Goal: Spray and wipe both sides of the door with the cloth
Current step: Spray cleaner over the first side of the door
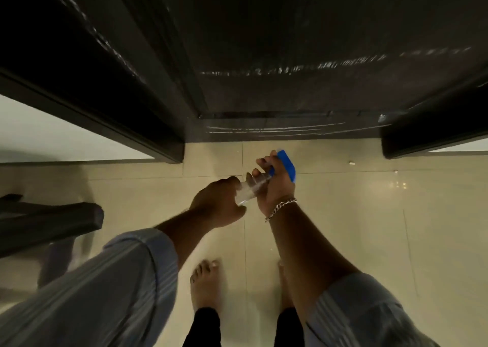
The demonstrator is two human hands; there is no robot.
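Head view, looking down at the tiled floor [343, 227] before the dark door [290, 56], and both hands are on the spray bottle [250, 188]! Right hand [276, 188] curls round its neck under the blue spray head [286, 164] (chain bracelet [281, 209] at that wrist); left hand [219, 204] grips the clear base. Bottle tilted, held between door and bare feet [204, 283].

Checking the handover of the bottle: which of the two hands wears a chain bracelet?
The right hand, gripping the spray bottle near its blue head; a silver chain circles its wrist. The left hand, holding the bottle's base, has a bare wrist.
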